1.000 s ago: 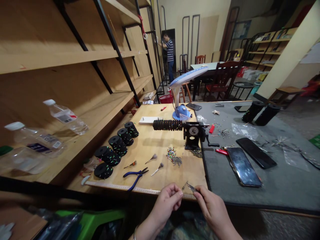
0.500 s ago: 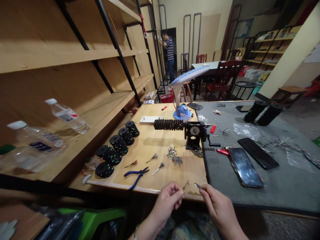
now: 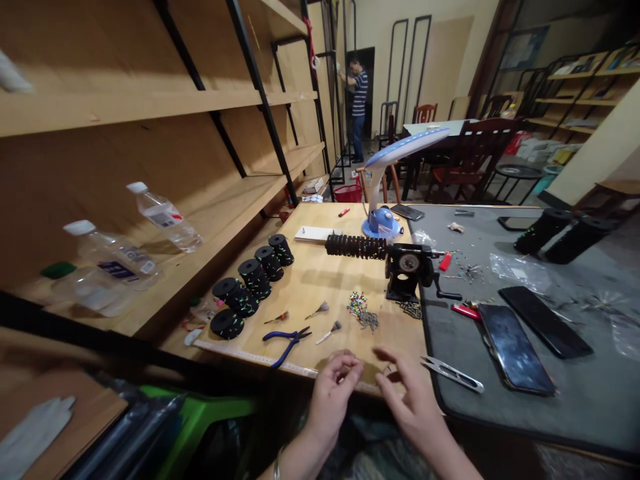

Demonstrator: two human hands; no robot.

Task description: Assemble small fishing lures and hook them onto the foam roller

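My left hand [image 3: 336,383] is closed in a pinch at the front edge of the wooden table; what it pinches is too small to make out. Just right of it, my right hand [image 3: 411,387] has its fingers apart and holds nothing. Silver thread snips [image 3: 454,373] lie on the grey mat beside that hand. Beyond the hands are a pile of coloured beads [image 3: 357,304] and a heap of small metal pieces [image 3: 369,321]. Blue-handled pliers [image 3: 286,343] rest open to the left, near three small bundles, one of them white-stemmed [image 3: 329,332].
Black spools [image 3: 257,277] line the table's left side. A hand-cranked device [image 3: 404,267] with a wound black roll [image 3: 356,247] stands in the middle, a blue lamp [image 3: 381,221] behind it. Phones [image 3: 517,347] lie on the grey mat [image 3: 465,417]. A person [image 3: 359,100] stands far back.
The pointed metal tool has left my right hand, whose fingers have opened; snips now lie on the mat. My left hand stays pinched. The whole view has shifted slightly.
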